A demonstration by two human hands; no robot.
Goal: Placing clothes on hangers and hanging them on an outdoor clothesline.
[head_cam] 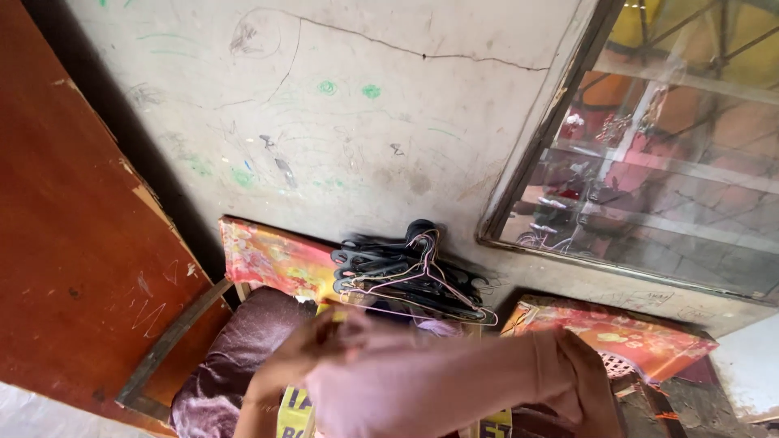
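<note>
Both hands grip a pink cloth (pixel 430 381) at the bottom of the head view. Left hand (pixel 304 353) is blurred, fingers curled closed over the cloth's left end, forearm rising from the lower edge. Right hand (pixel 584 377) is closed around the right end, fingers wrapped over the edge. The cloth is stretched flat between them, held up in the air in front of the person, resting on nothing.

As for progress: the cloth looks spread rather than folded, with no crease or doubled layer to be seen, so any folding seems barely begun; motion blur makes this uncertain.

Just behind the cloth, a bundle of dark and pale wire hangers (pixel 410 276) lies heaped against the scribbled, cracked wall (pixel 365 122). Below left is a purple velvety cushion (pixel 235 357). Two bright orange-red printed boxes (pixel 272 259) flank the hangers. A brown wooden panel (pixel 73 243) fills the left side. At right, a framed mirror or glass pane (pixel 665 154) leans on the wall.
</note>
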